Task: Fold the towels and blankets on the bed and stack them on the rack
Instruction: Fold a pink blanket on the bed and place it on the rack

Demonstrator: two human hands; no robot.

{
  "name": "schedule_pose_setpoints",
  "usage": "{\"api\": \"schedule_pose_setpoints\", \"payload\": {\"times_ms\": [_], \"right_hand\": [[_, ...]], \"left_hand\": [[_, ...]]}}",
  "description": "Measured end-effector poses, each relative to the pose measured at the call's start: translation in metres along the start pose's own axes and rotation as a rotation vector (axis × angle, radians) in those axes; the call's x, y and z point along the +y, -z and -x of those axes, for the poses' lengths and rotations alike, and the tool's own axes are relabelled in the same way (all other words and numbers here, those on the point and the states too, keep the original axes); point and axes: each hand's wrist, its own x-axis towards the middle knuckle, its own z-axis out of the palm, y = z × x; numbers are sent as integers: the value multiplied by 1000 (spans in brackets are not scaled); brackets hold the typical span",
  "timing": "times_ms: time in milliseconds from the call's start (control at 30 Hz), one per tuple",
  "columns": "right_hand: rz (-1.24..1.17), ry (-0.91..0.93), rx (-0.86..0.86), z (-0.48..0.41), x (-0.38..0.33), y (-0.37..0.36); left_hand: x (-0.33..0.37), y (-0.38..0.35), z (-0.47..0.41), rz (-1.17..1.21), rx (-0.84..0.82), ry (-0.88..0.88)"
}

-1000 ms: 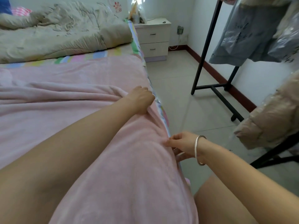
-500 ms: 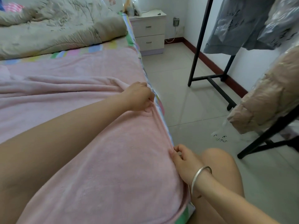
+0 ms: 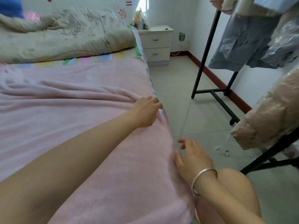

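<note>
Found left hand (image 3: 145,112) laid flat on pink blanket (image 3: 80,110), fingers straight; right hand (image 3: 192,157) just beside its edge, loose, holding nothing.

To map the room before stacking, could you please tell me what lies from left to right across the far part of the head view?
Crumpled beige quilt → white two-drawer nightstand → black metal rack upright → grey-blue hanging garment under clear plastic.

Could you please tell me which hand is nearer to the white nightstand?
Left. The left hand rests on the pink blanket farther along its edge, toward the nightstand; the right hand is open beside the blanket, closer to the camera.
</note>
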Motion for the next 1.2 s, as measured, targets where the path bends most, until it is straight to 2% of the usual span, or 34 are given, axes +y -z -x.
{"api": "schedule_pose_setpoints", "payload": {"times_ms": [67, 133, 233, 333, 467, 600, 700, 800, 900, 967, 1033, 1067, 1133, 1200], "right_hand": [[18, 219, 202, -27, -19, -10], [30, 330, 246, -59, -43, -19], [68, 407, 157, -104, -90, -30], [80, 389, 57, -147, -133, -41], [45, 327, 12, -212, -177, -57], [18, 252, -91, -280, -212, -76], [81, 238, -268, -316, -240, -88], [342, 350, -432, -321, -272, -97], [265, 447, -495, -307, -305, -99], [189, 588, -406, -288, -319, -104], [223, 904, -66, -260, -327, -124], [242, 985, -81, -238, -328, -128], [322, 1148, -145, -205, -329, -144], [299, 1233, -356, -188, -336, -139]], "left_hand": [[-22, 8, 15, 6, 69, 74], [-42, 14, 34, 19, 86, 185], [-80, 18, 76, 58, 102, 374], [-121, 14, 118, 93, 97, 510], [-180, 5, 149, 110, 70, 673], [-232, -8, 143, 163, 134, 748], [-255, -15, 126, 202, 163, 794], [-266, -20, 116, 253, 73, 753], [-271, -29, 123, 164, -23, 781], [-280, -42, 128, 191, 6, 952], [-295, -45, 133, 458, 80, 1274], [-299, -45, 136, 713, 178, 1479], [-303, -41, 139, 995, 358, 1709], [-298, -38, 137, 873, 346, 1734]]}}
